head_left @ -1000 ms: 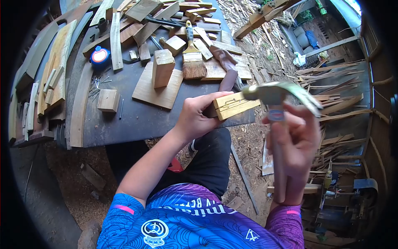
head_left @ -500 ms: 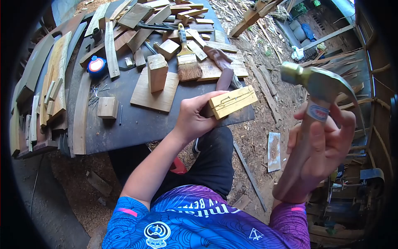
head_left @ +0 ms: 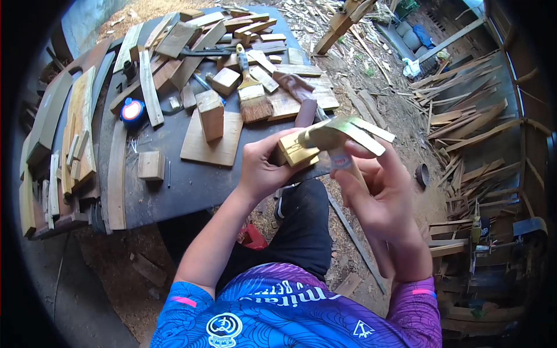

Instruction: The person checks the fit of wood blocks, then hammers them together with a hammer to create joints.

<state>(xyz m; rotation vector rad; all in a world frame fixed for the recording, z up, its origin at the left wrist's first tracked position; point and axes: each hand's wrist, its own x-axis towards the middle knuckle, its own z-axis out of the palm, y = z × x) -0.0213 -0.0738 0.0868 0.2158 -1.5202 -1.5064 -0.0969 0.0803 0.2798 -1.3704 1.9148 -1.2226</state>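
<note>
My left hand [head_left: 262, 165] is closed around a small yellowish wooden block [head_left: 293, 155], held over the table's near right edge. In my right hand [head_left: 380, 197] is a claw hammer [head_left: 342, 136], gripped by its wooden handle, with a small label just below the head. The hammer's face is right at the block's upper side and overlaps its right part, hiding most of that surface. On the table, left of my left hand, an upright wood block [head_left: 211, 116] stands on a square board [head_left: 216, 148]. Further left are a small wood cube [head_left: 151, 166] and a single nail [head_left: 169, 174].
A paintbrush [head_left: 253, 98], a blue tape measure [head_left: 133, 110] and many wood offcuts [head_left: 180, 39] lie on the dark table [head_left: 194, 188]. Long strips [head_left: 81, 122] line its left side. Scrap wood [head_left: 464, 127] is piled on the ground at right.
My right hand has brought the hammer left and down from its raised position onto the block. My left hand still holds the block, which has shifted slightly left. The head view has turned a little.
</note>
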